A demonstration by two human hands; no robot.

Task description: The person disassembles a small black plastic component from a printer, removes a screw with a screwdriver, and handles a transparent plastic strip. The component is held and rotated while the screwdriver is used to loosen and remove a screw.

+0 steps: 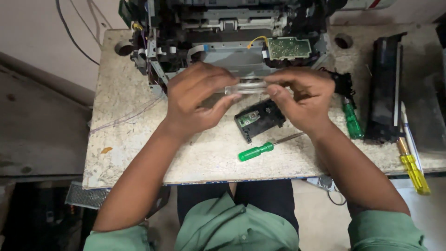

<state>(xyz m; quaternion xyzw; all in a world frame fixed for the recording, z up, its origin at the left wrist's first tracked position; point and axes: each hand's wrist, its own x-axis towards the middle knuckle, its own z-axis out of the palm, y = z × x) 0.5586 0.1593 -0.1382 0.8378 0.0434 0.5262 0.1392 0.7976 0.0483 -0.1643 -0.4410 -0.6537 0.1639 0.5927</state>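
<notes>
Your left hand (197, 100) and right hand (302, 97) each pinch one end of a clear plastic bar (246, 87), above a black module (259, 119) and green-handled screwdriver (256, 151).

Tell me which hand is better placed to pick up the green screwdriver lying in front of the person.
Probably the right hand. Both hands pinch the clear plastic strip, but the green-handled screwdriver lies below the small black module, its shaft running toward the right wrist; the left hand sits farther off.
</notes>
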